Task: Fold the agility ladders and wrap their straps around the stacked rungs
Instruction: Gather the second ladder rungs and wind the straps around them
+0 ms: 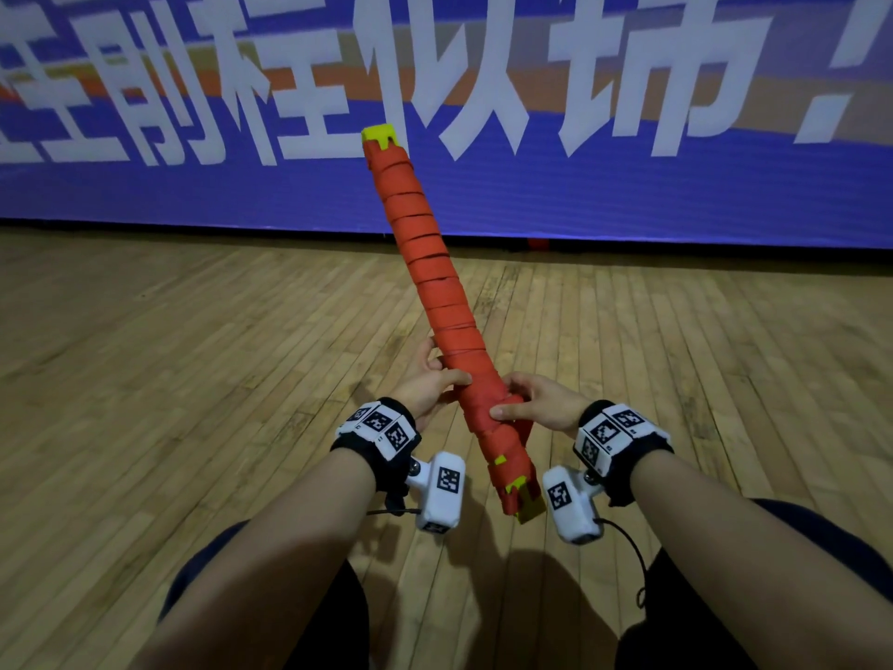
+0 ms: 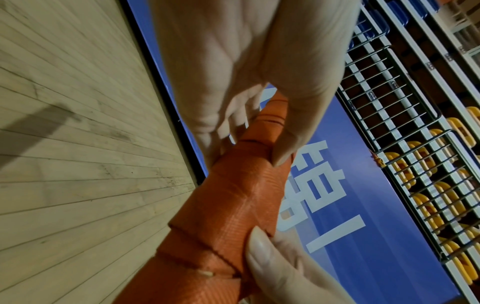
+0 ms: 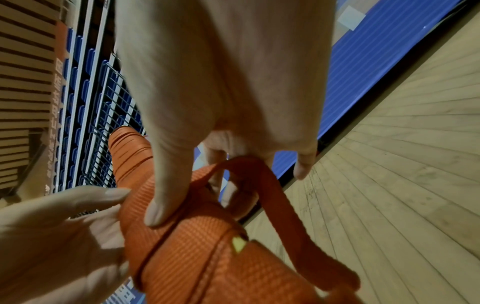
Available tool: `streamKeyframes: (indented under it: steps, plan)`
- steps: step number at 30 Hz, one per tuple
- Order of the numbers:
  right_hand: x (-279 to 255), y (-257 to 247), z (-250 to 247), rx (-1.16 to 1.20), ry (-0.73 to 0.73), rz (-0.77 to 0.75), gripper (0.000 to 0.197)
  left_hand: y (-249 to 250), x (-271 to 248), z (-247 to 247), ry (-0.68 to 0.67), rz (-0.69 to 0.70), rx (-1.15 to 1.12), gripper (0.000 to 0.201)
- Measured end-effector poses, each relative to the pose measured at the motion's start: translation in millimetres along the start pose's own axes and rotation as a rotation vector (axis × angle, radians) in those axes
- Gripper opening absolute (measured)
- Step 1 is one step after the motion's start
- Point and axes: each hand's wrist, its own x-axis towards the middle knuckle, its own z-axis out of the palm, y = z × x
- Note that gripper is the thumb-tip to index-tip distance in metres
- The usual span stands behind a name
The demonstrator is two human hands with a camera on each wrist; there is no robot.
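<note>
A long bundle of stacked yellow rungs [image 1: 379, 134] wound in orange strap [image 1: 435, 278] rises from my lap up and away toward the banner. My left hand [image 1: 430, 379] grips the bundle [image 2: 233, 195] from the left, fingers behind it and thumb across the front. Just below, my right hand [image 1: 526, 401] holds the bundle, thumb pressed on the wrap [image 3: 182, 236]. A loose loop of strap [image 3: 259, 174] arches from the bundle up over the fingers [image 3: 301, 164] of my right hand [image 3: 226, 156]. Yellow rung ends [image 1: 524, 500] stick out at the bottom.
A wooden plank floor [image 1: 193, 379] spreads around me, and my knees [image 1: 270, 597] are at the bottom of the head view. A blue banner [image 1: 628, 186] with white characters stands ahead, with railings and yellow seats [image 2: 428, 195] behind it.
</note>
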Motion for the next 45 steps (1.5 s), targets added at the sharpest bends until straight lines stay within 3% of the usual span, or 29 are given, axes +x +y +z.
streamKeyframes:
  steps: [7,14,19,23,28,35,45]
  plan:
    - [0,2,-1,0.067,0.076,-0.055,0.025,7,1,-2,0.033,0.015,0.115,0.067]
    - [-1,2,-10,0.208,-0.048,-0.032,0.015,4,0,-7,0.037,0.008,0.093,0.071]
    - [-4,-3,-12,0.173,-0.145,0.021,0.029,5,-1,-10,0.004,0.007,0.106,0.068]
    - [-3,-2,-4,0.158,-0.073,-0.014,0.029,6,-1,-7,0.048,0.031,0.1,0.071]
    - [-2,-5,4,0.161,-0.02,-0.048,0.012,3,1,2,0.124,0.053,0.124,0.073]
    - [0,-2,10,0.051,0.018,-0.059,0.02,2,4,2,0.113,0.018,0.245,0.074]
    - [0,-4,2,0.131,0.039,-0.094,0.016,5,0,-4,0.105,-0.001,0.08,0.078]
